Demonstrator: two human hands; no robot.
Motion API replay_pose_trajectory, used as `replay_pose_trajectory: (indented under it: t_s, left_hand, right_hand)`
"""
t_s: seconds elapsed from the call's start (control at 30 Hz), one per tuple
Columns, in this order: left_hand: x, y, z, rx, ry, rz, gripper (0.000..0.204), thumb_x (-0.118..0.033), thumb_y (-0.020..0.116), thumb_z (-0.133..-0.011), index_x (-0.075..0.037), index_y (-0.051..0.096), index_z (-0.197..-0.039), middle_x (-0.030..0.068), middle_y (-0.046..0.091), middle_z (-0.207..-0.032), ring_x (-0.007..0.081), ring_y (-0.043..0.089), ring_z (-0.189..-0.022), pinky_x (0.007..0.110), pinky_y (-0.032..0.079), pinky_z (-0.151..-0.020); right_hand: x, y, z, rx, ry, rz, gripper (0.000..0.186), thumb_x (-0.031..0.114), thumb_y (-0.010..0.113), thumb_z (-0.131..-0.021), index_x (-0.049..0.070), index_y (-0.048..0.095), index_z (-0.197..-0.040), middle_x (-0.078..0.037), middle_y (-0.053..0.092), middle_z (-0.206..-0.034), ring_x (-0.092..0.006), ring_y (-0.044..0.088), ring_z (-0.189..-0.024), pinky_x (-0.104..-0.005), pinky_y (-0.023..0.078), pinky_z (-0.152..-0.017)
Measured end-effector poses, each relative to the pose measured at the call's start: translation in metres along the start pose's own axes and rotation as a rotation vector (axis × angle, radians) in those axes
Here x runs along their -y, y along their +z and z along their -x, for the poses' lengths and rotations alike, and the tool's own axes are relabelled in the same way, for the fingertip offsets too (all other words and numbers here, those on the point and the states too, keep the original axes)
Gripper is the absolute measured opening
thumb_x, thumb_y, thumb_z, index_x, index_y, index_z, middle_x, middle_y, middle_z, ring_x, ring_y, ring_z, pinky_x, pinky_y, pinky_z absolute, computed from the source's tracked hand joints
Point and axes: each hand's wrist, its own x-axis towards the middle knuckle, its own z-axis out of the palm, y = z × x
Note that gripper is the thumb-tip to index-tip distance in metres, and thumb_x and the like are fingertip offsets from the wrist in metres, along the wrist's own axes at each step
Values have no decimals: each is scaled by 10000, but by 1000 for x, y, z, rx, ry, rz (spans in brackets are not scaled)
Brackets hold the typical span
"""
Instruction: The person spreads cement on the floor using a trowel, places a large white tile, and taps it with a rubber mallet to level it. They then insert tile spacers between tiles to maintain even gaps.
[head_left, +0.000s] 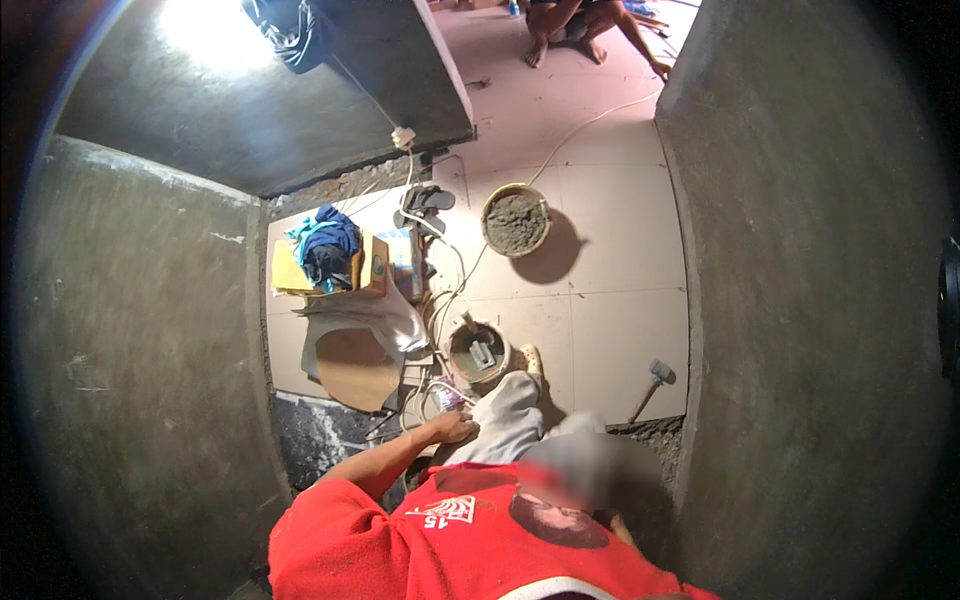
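Note:
My left hand [453, 427] rests against my grey trouser leg [505, 415], its fingers curled together, and I see nothing in it. Only a strip of my right arm [625, 532] shows beyond the red shirt; a grey blur covers the place beside it and the right fingers are hidden. Just ahead of my left hand stands a bucket [451, 358] with grey contents and a trowel [483, 352] lying in it. A yellow-rimmed bucket [486, 212] of grey mortar stands farther off on the tiles. At the right a mallet [655, 376] lies on the floor.
Grey plastered walls [810, 280] rise on both sides. Left of the buckets are cardboard boxes [374, 262] with clothes [328, 240], a cardboard piece [355, 370], sandals [430, 200] and loose cables [462, 275]. Beyond the opening another person [580, 20] crouches.

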Motion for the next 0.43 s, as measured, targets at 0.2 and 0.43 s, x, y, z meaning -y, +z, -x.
replay_pose_trajectory:
  t_s: [0.2, 0.43]
  left_hand:
    - [-15, -113, 42, 161, 200, 889, 420, -355, 622, -980, -46, 713, -1249, 118, 713, -1244, 215, 680, -1080, 376, 544, -917]
    - [-57, -290, 17, -702, 371, 482, 391, -350, 611, -1038, -30, 713, -1240, 104, 753, -1099, 183, 671, -1029, 336, 520, -924]
  right_hand:
    - [210, -10, 6, 278, -303, -398, 546, 413, 629, -1004, 5, 632, -1366, -186, 636, -1387, -292, 597, -1263, -460, 435, -1104]
    - [556, -159, 308, -745, -1763, 151, 321, 270, 571, -1069, 6, 672, -1223, -169, 686, -1298, -261, 633, -1241, -426, 482, -1077]
